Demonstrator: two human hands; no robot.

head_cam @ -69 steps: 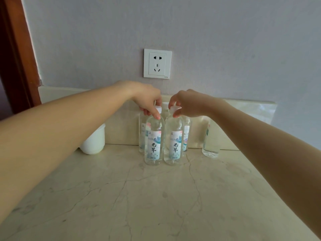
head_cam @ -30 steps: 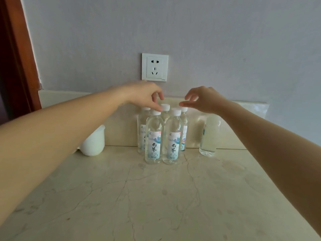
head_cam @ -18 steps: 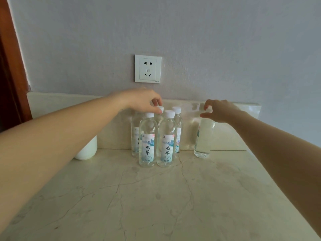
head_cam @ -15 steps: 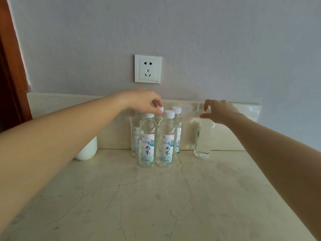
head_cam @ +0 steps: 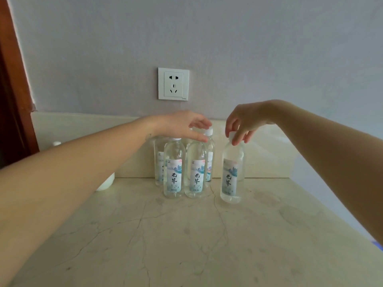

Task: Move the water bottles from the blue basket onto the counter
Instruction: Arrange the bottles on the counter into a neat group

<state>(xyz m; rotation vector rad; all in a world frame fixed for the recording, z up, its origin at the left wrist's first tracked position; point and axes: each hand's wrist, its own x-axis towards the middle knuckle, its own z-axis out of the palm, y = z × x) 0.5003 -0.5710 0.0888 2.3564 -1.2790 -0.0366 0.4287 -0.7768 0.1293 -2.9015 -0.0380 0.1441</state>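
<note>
Clear labelled water bottles (head_cam: 195, 175) upright on the marble counter (head_cam: 186, 245); four clustered; fifth bottle (head_cam: 231, 179) just right, apart

1. A white wall socket (head_cam: 173, 84) is sitting on the far grey wall (head_cam: 269, 48), about midway across.
2. A pale stone backsplash (head_cam: 83, 125) is running along the foot of that wall, from left to right.
3. A dark brown wooden door frame (head_cam: 14, 79) is rising at the far left.
4. A white container (head_cam: 107, 182) is peeking out at the left, just in front of the backsplash, mostly hidden.
5. A small white object (head_cam: 56, 143) is showing further left, too little of it to identify.
</note>
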